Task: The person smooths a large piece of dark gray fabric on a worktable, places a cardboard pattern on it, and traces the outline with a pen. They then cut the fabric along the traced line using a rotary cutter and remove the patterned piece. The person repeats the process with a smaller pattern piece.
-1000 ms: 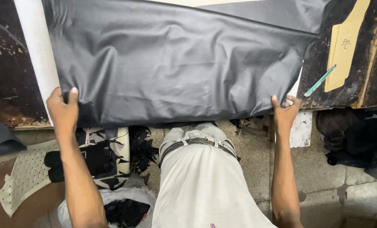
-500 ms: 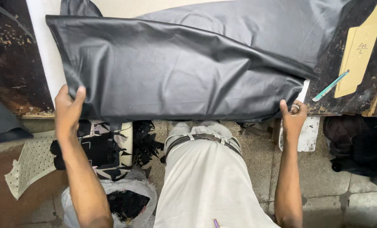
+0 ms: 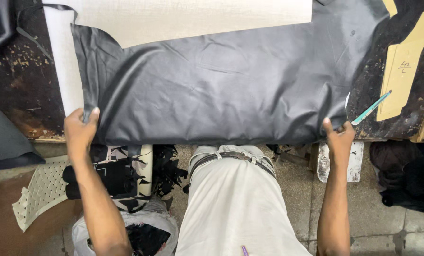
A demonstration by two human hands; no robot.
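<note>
Looking down past a white shirt (image 3: 235,208) and a dark belt (image 3: 231,159) onto a grey tiled floor (image 3: 292,189), stained and scattered with black offcuts (image 3: 167,166). Lying at the lower left: a perforated cream sheet (image 3: 36,192), a black-and-white patterned bundle (image 3: 117,173) and a white bag (image 3: 141,227) holding dark scraps. Leaning against the table front on the right: a worn whitish block (image 3: 337,161).

Gripping the near edge of the table (image 3: 17,95), a dark, scarred and paint-flecked surface. Left hand (image 3: 79,130) pinching the near left corner of the black leather sheet (image 3: 221,90), thumb on top, fingers (image 3: 75,115) curled under. Right hand (image 3: 339,137) pinching the near right corner the same way, thumb up on the sheet.

Spreading across the middle of the table: the black leather sheet, smooth, faintly glossy, creased at the left side, near edge hanging just over the table front. Covering its far part: a pale woven fabric panel (image 3: 193,19), matte and straight-edged. Resting on the right of the table, beside the sheet: a teal pen (image 3: 371,108) and a tan cardboard pattern piece (image 3: 404,66), long and angular.
</note>
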